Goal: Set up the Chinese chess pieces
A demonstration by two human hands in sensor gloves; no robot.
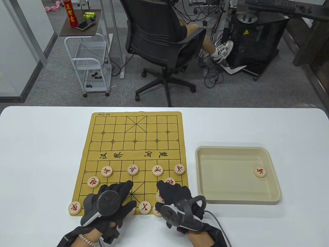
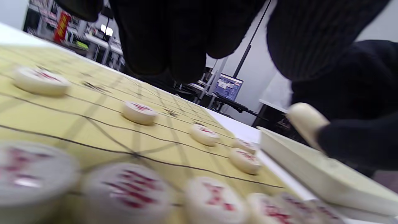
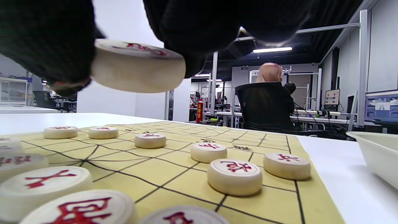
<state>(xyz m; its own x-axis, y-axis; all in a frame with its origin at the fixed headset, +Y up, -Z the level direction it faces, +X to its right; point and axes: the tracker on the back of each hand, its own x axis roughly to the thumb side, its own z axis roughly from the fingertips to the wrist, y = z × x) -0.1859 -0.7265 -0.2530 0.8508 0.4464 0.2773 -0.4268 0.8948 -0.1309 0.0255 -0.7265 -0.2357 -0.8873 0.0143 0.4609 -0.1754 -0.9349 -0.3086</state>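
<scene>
- A yellow chess board [image 1: 133, 154] lies flat on the white worktop [image 1: 38, 154].
- Four round pieces with red marks sit in a row just below the middle of the board. One of them is the piece [image 1: 133, 169] near the center line.
- Another round piece [image 1: 93, 182] sits to the left, one row closer to the person.
- A corner piece [image 1: 74, 208] sits at the near left corner of the board.
- The left hand [image 1: 108, 199] is low over the near left part of the board. Its fingers are spread out, and I cannot tell if it holds anything.
- The right hand [image 1: 174, 196] is over the near right part of the board. It grips a held piece [image 3: 136, 67] by its edges, lifted above the board.
- A tan tray [image 1: 237, 199] sits on the worktop, just to the right of the board.
- One last piece [image 1: 259, 171] lies in the tray, near its right wall.
</scene>
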